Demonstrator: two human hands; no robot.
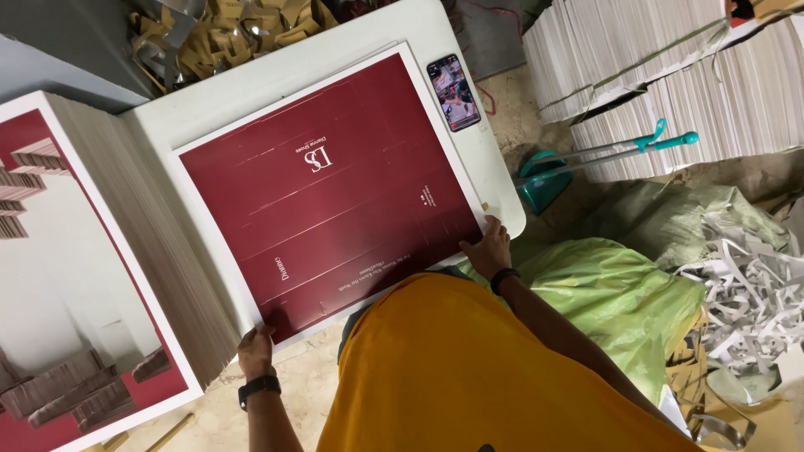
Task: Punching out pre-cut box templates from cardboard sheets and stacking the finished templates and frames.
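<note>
Head view. A large dark red printed sheet with a white border lies flat on a white table, filling the centre of the frame, its near edge towards the person. The left hand, lower left of centre, grips the sheet's near left corner, fingers closed on the edge with the thumb on top. The right hand, right of centre, rests on the near right corner, fingers together and pressed on the sheet's border. Both forearms reach outward from an orange-shirted torso; each wrist carries a black band. A phone lies on the table just beside the sheet's far right edge. A tall stack of like sheets stands at the left.
</note>
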